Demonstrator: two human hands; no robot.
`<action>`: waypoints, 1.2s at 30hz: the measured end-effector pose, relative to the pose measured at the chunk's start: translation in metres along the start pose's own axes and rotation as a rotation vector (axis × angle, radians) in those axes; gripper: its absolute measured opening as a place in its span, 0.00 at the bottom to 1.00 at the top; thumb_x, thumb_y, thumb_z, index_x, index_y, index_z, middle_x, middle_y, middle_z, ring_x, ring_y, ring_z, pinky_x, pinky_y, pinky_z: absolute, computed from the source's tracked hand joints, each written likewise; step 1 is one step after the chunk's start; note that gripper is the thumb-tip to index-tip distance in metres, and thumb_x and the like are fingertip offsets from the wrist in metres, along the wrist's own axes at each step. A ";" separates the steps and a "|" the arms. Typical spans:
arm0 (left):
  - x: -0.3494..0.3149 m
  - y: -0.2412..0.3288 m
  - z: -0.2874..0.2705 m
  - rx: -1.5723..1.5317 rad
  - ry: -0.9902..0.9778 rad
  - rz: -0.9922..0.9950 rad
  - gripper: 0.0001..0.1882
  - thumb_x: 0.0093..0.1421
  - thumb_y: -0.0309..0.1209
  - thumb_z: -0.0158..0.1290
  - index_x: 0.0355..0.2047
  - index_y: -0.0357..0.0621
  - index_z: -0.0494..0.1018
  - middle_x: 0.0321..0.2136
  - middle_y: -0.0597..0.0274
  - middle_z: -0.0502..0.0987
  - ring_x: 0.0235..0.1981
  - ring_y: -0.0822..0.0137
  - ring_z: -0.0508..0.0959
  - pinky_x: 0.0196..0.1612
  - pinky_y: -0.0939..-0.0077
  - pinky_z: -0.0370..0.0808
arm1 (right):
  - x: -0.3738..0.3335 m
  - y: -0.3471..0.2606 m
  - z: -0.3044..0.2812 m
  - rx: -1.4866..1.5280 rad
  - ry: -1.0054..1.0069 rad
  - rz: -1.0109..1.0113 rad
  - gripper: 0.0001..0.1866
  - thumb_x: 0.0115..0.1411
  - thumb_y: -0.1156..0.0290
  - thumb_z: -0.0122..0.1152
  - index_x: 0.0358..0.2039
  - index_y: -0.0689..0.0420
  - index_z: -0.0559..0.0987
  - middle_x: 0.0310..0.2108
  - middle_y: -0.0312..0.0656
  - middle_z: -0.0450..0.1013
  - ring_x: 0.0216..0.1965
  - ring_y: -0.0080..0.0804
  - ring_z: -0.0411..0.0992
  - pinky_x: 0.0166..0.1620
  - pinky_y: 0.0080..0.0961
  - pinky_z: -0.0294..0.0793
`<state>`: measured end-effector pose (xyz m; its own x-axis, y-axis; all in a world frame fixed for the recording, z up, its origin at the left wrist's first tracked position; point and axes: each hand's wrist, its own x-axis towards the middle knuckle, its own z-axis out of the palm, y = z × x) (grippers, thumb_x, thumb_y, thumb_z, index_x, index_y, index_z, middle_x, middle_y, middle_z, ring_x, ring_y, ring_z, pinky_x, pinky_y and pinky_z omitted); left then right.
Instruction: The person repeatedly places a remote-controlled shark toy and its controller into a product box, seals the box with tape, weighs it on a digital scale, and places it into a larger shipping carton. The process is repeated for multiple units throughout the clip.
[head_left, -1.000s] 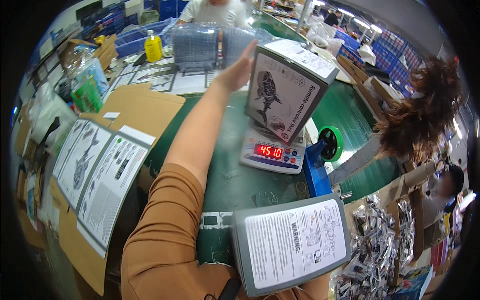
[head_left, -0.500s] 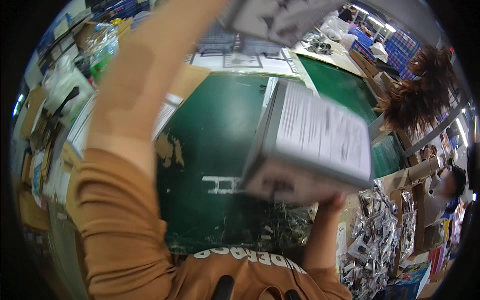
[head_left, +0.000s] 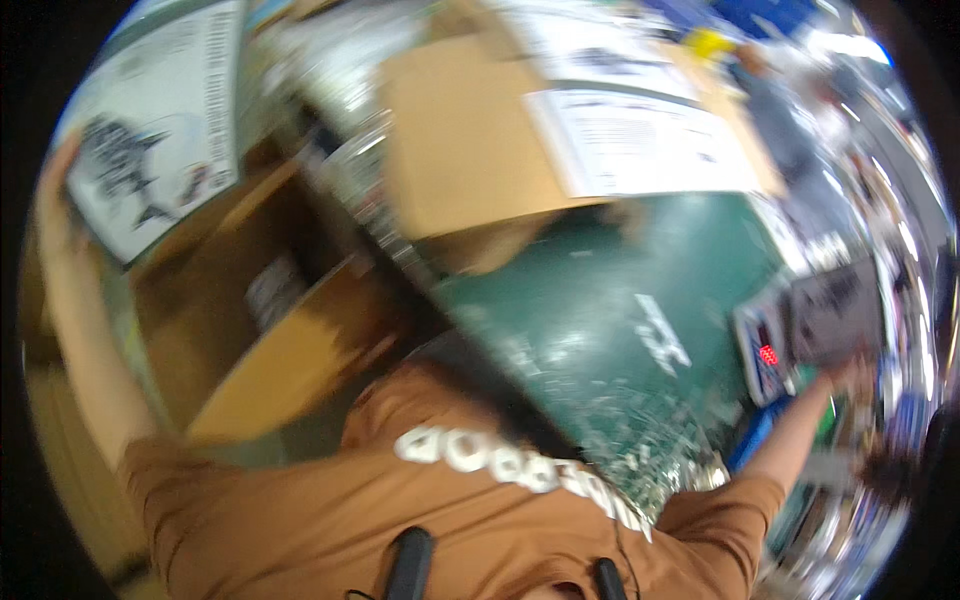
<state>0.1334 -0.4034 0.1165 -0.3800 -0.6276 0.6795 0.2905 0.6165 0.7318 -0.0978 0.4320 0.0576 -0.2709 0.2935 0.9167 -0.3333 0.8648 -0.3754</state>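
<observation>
My left hand (head_left: 62, 190), raised at the far left, is closed on the edge of a white printed box (head_left: 185, 100) with a dark picture on its face. The box is over an open cardboard carton (head_left: 270, 370). Over on the right, my right hand (head_left: 850, 372) grips the near edge of a grey box (head_left: 835, 310). That box is at the platform of a digital scale (head_left: 760, 350) with a lit red display; blur hides whether it rests fully there. My right fingers are smeared and partly hidden.
A green-topped table (head_left: 600, 290) with a worn surface lies before me. On its far side is a brown cardboard piece (head_left: 460, 130), with printed white sheets (head_left: 650, 145) beside it. A crinkled clear plastic heap (head_left: 340, 60) is behind the carton.
My view has swung left. The left hand's box has moved from overhead to above the open carton. The right hand's grey box has gone from mid-table to the scale.
</observation>
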 end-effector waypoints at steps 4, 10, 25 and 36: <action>-0.056 -0.109 -0.081 0.408 -0.233 -0.115 0.47 0.41 0.46 0.63 0.59 0.48 0.55 0.48 0.47 0.66 0.49 0.59 0.69 0.50 0.68 0.68 | 0.010 0.021 -0.004 -0.151 -0.073 -0.059 0.25 0.51 0.58 0.64 0.43 0.61 0.69 0.36 0.47 0.70 0.33 0.34 0.70 0.38 0.31 0.71; -0.128 -0.251 -0.069 0.353 -0.702 -0.296 0.54 0.35 0.43 0.68 0.62 0.49 0.53 0.58 0.47 0.59 0.59 0.55 0.60 0.61 0.67 0.54 | -0.010 0.006 -0.065 -0.435 -0.070 -0.019 0.25 0.52 0.55 0.62 0.42 0.62 0.70 0.36 0.50 0.70 0.31 0.36 0.71 0.35 0.32 0.72; -0.189 -0.455 -0.005 0.904 -0.767 -0.198 0.55 0.32 0.48 0.69 0.61 0.66 0.51 0.59 0.38 0.47 0.60 0.37 0.48 0.59 0.48 0.51 | -0.291 -0.366 -0.032 -0.249 -1.525 -0.205 0.46 0.49 0.43 0.58 0.61 0.58 0.54 0.61 0.56 0.47 0.61 0.52 0.49 0.60 0.47 0.50; -0.232 -0.561 0.065 0.855 -0.923 -0.257 0.58 0.33 0.46 0.67 0.63 0.72 0.45 0.61 0.36 0.43 0.62 0.35 0.44 0.59 0.37 0.45 | -0.315 -0.407 0.050 -0.309 -1.454 -0.419 0.43 0.49 0.54 0.59 0.60 0.63 0.53 0.58 0.61 0.50 0.58 0.60 0.51 0.55 0.53 0.53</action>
<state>0.0015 -0.5733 -0.4550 -0.9052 -0.4247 -0.0141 -0.4043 0.8504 0.3366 0.0778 -0.0328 -0.0853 -0.8859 -0.4620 -0.0430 -0.4639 0.8826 0.0759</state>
